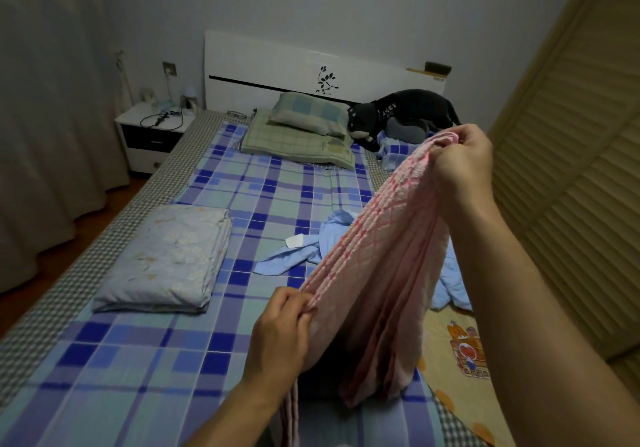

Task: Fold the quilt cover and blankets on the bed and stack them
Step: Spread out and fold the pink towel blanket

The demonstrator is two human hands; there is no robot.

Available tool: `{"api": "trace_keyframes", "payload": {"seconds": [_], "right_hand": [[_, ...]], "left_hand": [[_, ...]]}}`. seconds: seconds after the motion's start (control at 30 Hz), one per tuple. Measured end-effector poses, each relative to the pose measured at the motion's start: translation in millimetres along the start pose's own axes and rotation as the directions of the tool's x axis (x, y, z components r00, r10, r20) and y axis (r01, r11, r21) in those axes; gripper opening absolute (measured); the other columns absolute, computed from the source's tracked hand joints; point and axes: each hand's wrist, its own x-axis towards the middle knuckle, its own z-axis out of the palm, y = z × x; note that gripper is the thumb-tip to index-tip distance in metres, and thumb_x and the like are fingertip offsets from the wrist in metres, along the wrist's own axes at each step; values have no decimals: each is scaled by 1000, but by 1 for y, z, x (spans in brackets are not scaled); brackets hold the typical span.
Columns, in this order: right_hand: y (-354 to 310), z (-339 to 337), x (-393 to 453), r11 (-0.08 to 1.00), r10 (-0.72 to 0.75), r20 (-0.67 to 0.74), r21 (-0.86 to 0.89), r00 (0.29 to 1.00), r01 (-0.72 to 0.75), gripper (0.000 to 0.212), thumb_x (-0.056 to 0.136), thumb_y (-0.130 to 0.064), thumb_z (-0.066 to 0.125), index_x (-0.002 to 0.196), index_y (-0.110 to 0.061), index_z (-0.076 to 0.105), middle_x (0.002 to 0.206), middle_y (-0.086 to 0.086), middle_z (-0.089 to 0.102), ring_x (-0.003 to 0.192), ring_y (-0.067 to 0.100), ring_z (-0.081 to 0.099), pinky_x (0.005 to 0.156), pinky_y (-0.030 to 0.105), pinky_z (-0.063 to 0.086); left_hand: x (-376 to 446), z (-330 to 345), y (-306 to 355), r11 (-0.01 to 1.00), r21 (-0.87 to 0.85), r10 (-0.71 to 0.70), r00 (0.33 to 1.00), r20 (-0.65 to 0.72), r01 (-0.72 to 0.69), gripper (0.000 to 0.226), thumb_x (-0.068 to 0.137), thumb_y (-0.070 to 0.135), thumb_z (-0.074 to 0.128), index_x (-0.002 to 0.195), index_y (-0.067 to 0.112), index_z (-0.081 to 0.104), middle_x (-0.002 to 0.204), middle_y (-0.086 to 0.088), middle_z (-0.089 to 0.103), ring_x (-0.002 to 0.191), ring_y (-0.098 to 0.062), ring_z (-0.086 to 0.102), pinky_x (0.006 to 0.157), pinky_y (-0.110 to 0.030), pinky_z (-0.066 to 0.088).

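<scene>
I count two pillows (pixel 304 128), one pink blanket (pixel 377 256), one folded quilt cover (pixel 166 259), one blue blanket (pixel 311 249), one bedside cabinet (pixel 149 138), two hands.

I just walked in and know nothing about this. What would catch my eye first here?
First, the pink blanket held up in the foreground, with the left hand pinching its lower end and the right hand gripping its upper end. Next, the folded pale floral quilt lying on the left of the blue checked bed. A crumpled light blue cover lies behind the blanket.
</scene>
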Motion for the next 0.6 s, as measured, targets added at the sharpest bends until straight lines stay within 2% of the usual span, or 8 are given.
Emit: {"api": "trace_keyframes", "payload": {"seconds": [0.07,0.13,0.23,0.3,0.37,0.43,0.5,0.6], "right_hand": [[-1,2,-4,1000,-9,12,24,1000,8,30,87,5,40,102,-9,61,85,-2,56,82,12,55,67,23,48],[-3,4,-7,999,-7,14,53,1000,7,28,88,8,41,101,-9,60,82,-4,55,76,6,53,55,9,43],[-3,6,-7,999,-14,10,51,1000,13,31,86,8,43,102,-9,62,82,-5,56,76,5,53,45,3,36],[-2,6,-7,999,-21,6,49,1000,20,31,84,8,43,102,-10,62,82,-4,57,76,6,53,49,5,39],[-1,5,-7,998,-30,8,52,1000,30,31,83,8,43,99,-11,61,82,-3,56,75,7,53,52,10,42],[0,5,-6,998,-36,10,46,999,35,31,83,8,43,98,-13,61,82,-3,57,76,8,53,57,16,43],[3,6,-6,999,-38,8,36,999,37,31,83,7,43,97,-14,61,84,-3,57,77,9,53,61,21,42],[4,8,-6,999,-27,-6,36,1000,27,32,85,8,41,100,-12,61,83,-4,56,76,6,52,58,18,42]], "left_hand": [[1,-3,-2,999,43,7,1000,28,-8,32,91,14,66,112,33,53,102,9,54,85,-8,58,68,-9,45],[4,-4,-3,997,77,-5,999,48,2,47,93,18,63,129,40,43,111,8,53,92,-11,58,74,-22,54],[7,-6,-3,995,25,-95,995,38,94,52,94,19,62,138,37,42,124,9,51,105,-11,55,85,-29,53],[5,-5,-4,998,9,-63,997,41,63,40,93,19,63,127,35,50,118,12,52,102,-9,57,80,-24,55],[3,-5,-5,999,42,-35,999,34,34,23,91,19,65,111,29,57,108,12,50,95,-7,58,70,-12,46],[2,-4,-4,995,79,-63,998,-23,65,14,89,19,69,100,23,60,108,10,48,96,-5,53,71,-9,39],[0,-4,3,993,48,-104,991,-88,108,15,87,12,69,91,21,58,106,10,50,96,-2,50,71,-8,39],[-9,-4,13,988,-50,-153,981,-118,148,24,87,3,66,82,22,53,91,13,52,87,1,54,65,-10,45]]}}
